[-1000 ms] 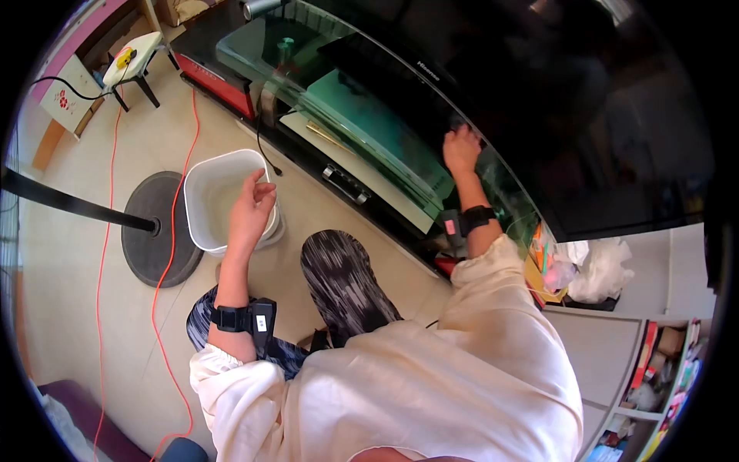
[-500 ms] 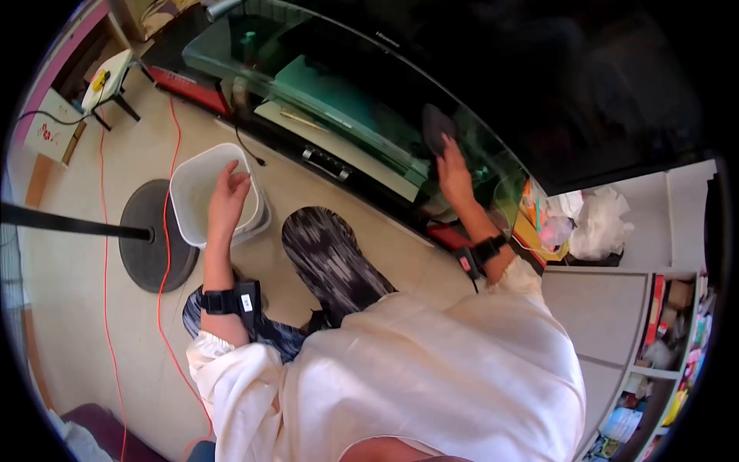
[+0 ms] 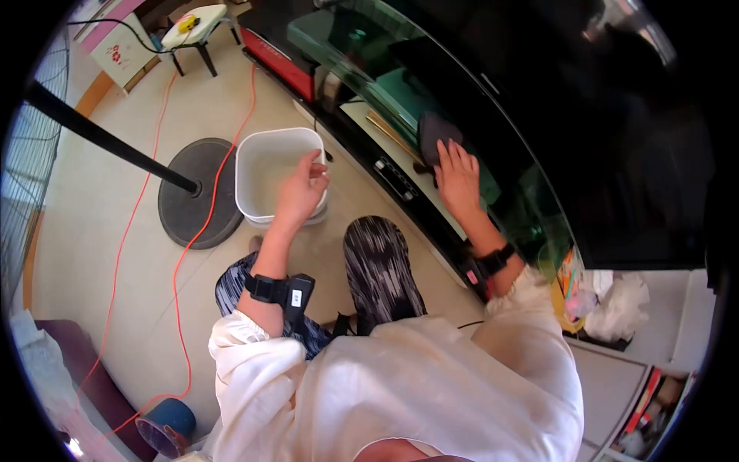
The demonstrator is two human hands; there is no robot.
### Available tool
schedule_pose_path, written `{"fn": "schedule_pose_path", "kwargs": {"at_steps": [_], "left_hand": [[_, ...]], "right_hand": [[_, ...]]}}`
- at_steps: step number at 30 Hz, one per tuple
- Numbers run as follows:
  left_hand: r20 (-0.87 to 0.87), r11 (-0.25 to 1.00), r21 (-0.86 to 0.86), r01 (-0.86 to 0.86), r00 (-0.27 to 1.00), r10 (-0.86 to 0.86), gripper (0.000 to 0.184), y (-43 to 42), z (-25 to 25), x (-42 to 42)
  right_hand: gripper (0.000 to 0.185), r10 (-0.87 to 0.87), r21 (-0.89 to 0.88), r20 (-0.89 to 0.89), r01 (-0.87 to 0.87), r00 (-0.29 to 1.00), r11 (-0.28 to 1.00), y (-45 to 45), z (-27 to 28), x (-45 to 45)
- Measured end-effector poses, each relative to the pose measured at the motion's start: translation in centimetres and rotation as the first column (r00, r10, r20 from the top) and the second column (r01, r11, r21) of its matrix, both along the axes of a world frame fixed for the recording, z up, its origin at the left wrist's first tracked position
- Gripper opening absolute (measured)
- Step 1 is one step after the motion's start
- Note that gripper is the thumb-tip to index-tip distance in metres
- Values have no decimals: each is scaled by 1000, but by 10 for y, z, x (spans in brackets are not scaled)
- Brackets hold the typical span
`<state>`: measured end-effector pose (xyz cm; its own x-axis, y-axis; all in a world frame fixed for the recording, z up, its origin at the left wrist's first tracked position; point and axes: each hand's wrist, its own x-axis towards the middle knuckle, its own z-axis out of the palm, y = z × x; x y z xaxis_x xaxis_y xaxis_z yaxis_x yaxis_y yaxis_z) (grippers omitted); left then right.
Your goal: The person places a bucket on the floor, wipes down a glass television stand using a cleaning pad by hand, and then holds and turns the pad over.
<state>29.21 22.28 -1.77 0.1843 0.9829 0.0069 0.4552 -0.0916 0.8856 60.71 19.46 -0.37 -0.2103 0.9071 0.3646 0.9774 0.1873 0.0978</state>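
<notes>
Left hand point(image 3: 300, 192) over the white bin's point(image 3: 258, 173) near-right rim, fingers loosely bent, spread. Right hand point(image 3: 459, 185) right of bin, fingers side by side on dark cloth point(image 3: 436, 132); can't tell if pinching. Cloth right of bin, at glass-topped stand point(image 3: 362, 148). Black round base point(image 3: 185, 219) just left of bin.

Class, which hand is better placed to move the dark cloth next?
Probably the right hand: it touches the dark cloth, while the left hand is away from it, near the white bin.

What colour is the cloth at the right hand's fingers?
The cloth is dark grey, with no pattern visible; the head view shows it.
</notes>
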Motion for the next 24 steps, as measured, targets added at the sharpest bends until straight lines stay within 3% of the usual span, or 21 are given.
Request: {"fn": "schedule_pose_path", "kwargs": {"at_steps": [6,17,21,24], "left_hand": [[46,999,-41,-33,998,35,48,1,13,0],[96,993,-58,-102,990,107,50,3,26,-6],[105,994,-72,-86,990,94,50,8,29,-7],[80,990,-97,-107,990,115,51,15,29,-9]], "right_hand": [[53,59,31,-57,-57,997,998,153,-20,-48],[63,207,-16,-43,-207,977,978,329,-29,-154],[65,222,33,-15,-221,975,975,380,-37,-188],[57,267,149,-15,-262,964,953,411,-37,-203]]}}
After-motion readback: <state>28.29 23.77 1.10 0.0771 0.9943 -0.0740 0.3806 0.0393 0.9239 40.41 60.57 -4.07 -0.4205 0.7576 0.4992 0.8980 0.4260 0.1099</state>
